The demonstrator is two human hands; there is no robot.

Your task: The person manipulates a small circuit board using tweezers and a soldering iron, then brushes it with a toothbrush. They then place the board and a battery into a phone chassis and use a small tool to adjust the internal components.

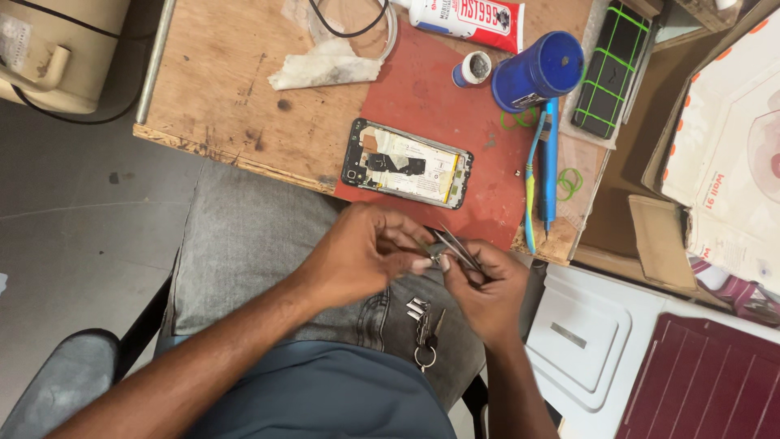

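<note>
I'm looking down at both hands meeting over my lap, just short of the counter (244, 89) edge. My right hand (487, 293) has its fingers (465, 275) closed around a pair of metal tweezers (457, 248), whose tips slant up and to the left from that grip. My left hand (361, 256) comes in from the other side, its fingers (422, 262) pinched shut at the tweezers' lower end, where both sets of fingers touch. I think a very small part is caught between them, but the view is too coarse there to say what it is.

Just beyond the fingers, on the red mat (439, 122), lies the opened phone (406, 164) with its back off and its insides showing. Further out and to the right of the fingers are a blue screwdriver (550, 162) beside a thin blue and yellow tool, a blue cylinder (538, 71) on its side, a small round tin (472, 69) and a white glue tube (467, 16). A crumpled cloth (325, 65) sits further out to the left. Below the fingers, a bunch of keys (424, 325) hangs at my jeans.

The risk I see: the pinch is held over my lap, not the mat. If either grip loosens, whatever tiny piece is there would fall into cloth folds or to the floor and be hard to find. Too hard a squeeze could flick it away.
</note>
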